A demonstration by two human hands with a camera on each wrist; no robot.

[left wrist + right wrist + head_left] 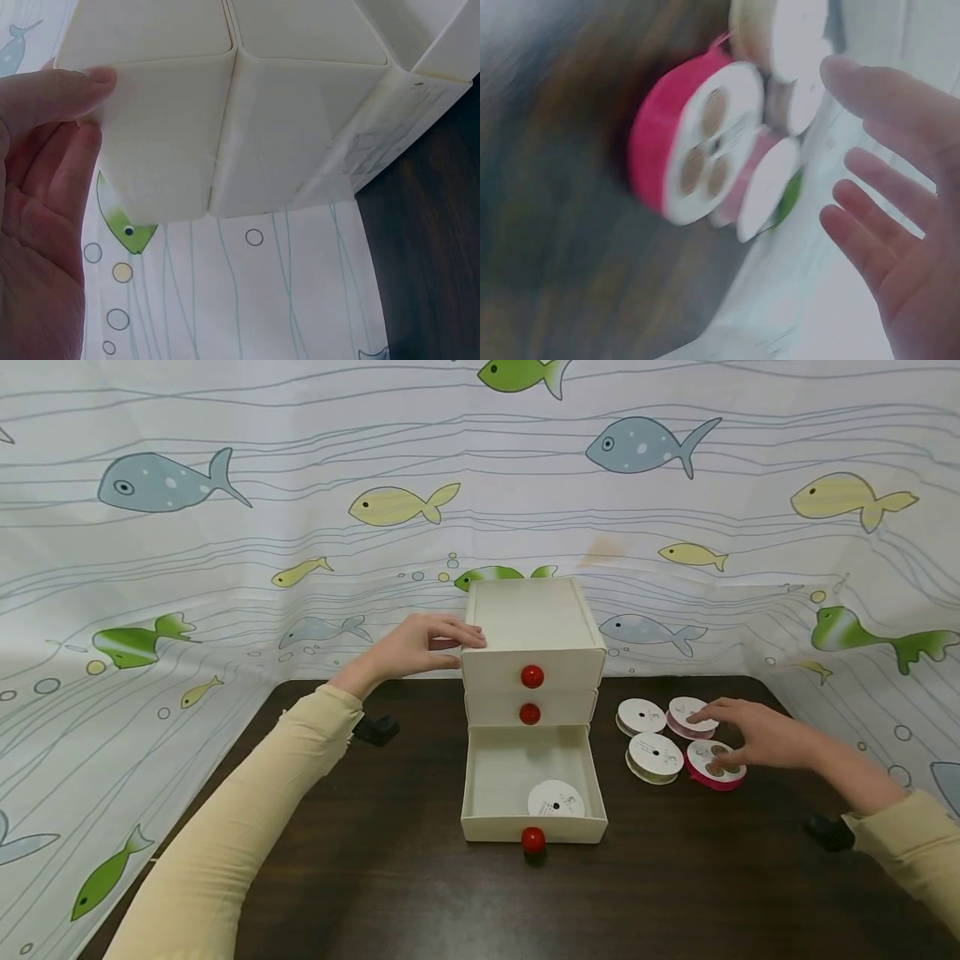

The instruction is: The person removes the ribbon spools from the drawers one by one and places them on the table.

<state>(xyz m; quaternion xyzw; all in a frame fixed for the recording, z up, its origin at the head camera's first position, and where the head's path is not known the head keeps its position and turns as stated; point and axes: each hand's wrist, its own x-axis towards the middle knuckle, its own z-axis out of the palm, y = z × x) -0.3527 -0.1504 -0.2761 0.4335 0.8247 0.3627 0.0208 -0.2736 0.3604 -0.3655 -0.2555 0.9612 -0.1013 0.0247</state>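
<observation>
A small white chest of drawers (pixel 532 670) with red knobs stands on the dark table, its lowest drawer (pixel 486 777) pulled out. One white ribbon spool (pixel 556 802) lies inside that drawer. My left hand (pixel 423 643) rests at the chest's upper left edge; the left wrist view shows fingertips against the chest (pixel 161 135). To the right, my right hand (pixel 765 735) hovers by several ribbon spools, fingers apart and holding nothing. Nearest it is a spool with hot pink ribbon (pixel 654 142), three round holes in its face. A pale pink ribbon spool (pixel 769 187) lies beside that one.
Two more spools, one at the back (pixel 640 717) and one in front (pixel 654 756), lie between the chest and the pink ones. A fish-patterned sheet (pixel 300 460) hangs behind and beside the table (pixel 360 893). The open drawer juts toward the front.
</observation>
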